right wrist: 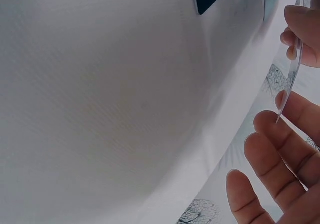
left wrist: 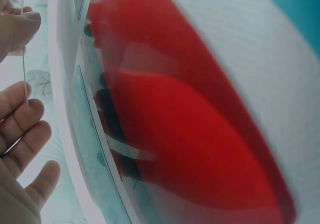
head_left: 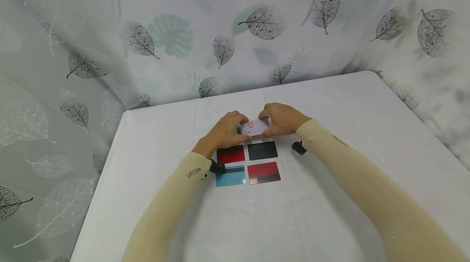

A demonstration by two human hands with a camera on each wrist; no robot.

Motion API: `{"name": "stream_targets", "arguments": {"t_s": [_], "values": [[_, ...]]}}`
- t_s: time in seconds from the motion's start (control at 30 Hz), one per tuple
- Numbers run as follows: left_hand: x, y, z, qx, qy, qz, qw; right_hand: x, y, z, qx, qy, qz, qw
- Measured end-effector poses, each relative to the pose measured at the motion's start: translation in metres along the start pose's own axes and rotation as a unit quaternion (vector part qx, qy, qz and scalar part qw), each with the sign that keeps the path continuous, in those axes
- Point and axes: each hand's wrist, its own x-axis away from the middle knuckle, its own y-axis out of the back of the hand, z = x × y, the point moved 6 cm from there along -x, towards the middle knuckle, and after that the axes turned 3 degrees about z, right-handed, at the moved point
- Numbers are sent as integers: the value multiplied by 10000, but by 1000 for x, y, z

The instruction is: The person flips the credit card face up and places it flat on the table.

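Observation:
A pale pink card (head_left: 256, 127) with a flower print is held between both hands above the far row of cards. My left hand (head_left: 225, 131) pinches its left end between thumb and fingers, and my right hand (head_left: 283, 119) pinches the right end. Both wrist views show the card edge-on; in the right one the thin card (right wrist: 296, 66) looks slightly bowed. Just below the left hand lies a red card (head_left: 230, 155) with a dark stripe, and beside it a black card (head_left: 262, 151). A bit of a teal card (head_left: 238, 130) peeks out by the left fingers.
Nearer me lie a light blue card (head_left: 230, 178) with a dark stripe and another red card (head_left: 263, 173). All rest on a white-covered table (head_left: 330, 196). A leaf-patterned curtain (head_left: 176, 66) hangs behind and to the sides. Black camera mounts (head_left: 299, 147) stick out under the wrists.

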Motion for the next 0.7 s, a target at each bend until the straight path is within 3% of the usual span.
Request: {"name": "stream_targets", "arguments": {"t_s": [0.7], "values": [[0,-5,1,-177,98,254,9995,0,-10,-3,135,15,29,9999]]}}
